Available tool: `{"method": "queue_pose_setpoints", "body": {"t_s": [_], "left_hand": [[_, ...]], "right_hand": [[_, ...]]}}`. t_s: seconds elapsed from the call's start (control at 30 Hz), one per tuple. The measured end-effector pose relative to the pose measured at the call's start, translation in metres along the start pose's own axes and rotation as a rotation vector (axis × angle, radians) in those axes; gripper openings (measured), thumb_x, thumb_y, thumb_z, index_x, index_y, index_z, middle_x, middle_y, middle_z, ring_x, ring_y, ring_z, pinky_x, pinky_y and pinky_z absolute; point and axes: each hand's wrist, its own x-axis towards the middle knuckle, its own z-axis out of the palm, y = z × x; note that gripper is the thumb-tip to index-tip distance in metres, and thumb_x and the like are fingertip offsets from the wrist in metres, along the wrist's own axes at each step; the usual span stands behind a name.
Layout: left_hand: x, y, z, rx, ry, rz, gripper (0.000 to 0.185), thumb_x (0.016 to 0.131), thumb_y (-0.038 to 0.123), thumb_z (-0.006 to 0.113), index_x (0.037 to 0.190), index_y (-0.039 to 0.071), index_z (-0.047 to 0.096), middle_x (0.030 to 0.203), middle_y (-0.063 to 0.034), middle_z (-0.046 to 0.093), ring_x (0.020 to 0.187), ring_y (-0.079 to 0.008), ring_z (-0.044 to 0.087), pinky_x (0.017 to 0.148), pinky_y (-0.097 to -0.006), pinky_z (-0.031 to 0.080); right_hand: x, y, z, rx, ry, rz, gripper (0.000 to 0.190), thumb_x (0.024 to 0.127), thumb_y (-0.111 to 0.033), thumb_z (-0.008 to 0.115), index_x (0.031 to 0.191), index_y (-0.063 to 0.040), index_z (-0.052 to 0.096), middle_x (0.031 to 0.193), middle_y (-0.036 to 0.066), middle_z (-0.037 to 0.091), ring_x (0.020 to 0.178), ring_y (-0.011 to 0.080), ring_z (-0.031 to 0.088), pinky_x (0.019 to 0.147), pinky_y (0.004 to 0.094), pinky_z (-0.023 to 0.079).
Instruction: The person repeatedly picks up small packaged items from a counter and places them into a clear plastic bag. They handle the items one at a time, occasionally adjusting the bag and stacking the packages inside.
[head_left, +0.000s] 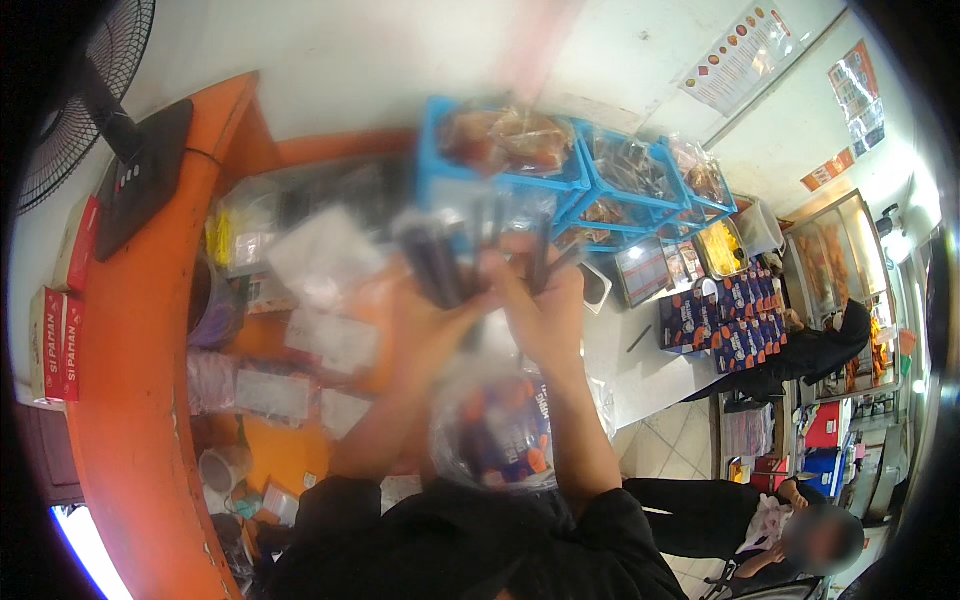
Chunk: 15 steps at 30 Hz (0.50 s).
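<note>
My left hand (420, 322) grips a bundle of dark, slim items (433, 259) that look wrapped in plastic. Motion blur hides what exactly they are. Close beside it, my right hand (551, 311) holds a few more dark, narrow pieces (539, 255) upright between thumb and fingers. The two hands nearly meet above the counter. Below my forearms, against my body, is a transparent plastic bag (450, 442) around a dark blue printed box (502, 435) with orange pictures.
Blue plastic baskets (510, 180) of bagged food line the wall. Several blue printed boxes (720, 315) stand on the white tabletop (645, 375). An orange counter (120, 420) curves along the left, bearing a black fan (142, 172). People in dark clothes (697, 517) are at the right.
</note>
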Motion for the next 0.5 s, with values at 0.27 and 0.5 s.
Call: {"method": "queue_pose_setpoints", "body": {"t_s": [0.27,0.5], "left_hand": [[0.0,-0.01,-0.006,-0.055,0.01,-0.09,0.022,0.083,0.002,0.084,0.098,-0.007,0.07,0.089,-0.0139,0.075,0.085,-0.0197,0.075,0.075,-0.0285,0.059],[0.0,-0.014,-0.007,-0.011,-0.049,-0.005,0.025,0.085,0.008,0.084,0.099,-0.006,0.07,0.087,-0.0108,0.074,0.078,-0.0166,0.072,0.071,-0.0271,0.057]], "right_hand": [[0.007,0.002,-0.01,0.303,0.133,0.0,0.019,0.108,-0.019,0.056,0.116,-0.002,0.052,0.085,0.002,0.058,0.066,0.0069,0.055,0.056,0.0246,0.045],[0.007,0.009,-0.004,-0.033,-0.03,-0.165,0.015,0.101,-0.01,0.065,0.112,-0.002,0.06,0.085,0.0,0.058,0.074,0.0069,0.054,0.059,0.0227,0.042]]}}
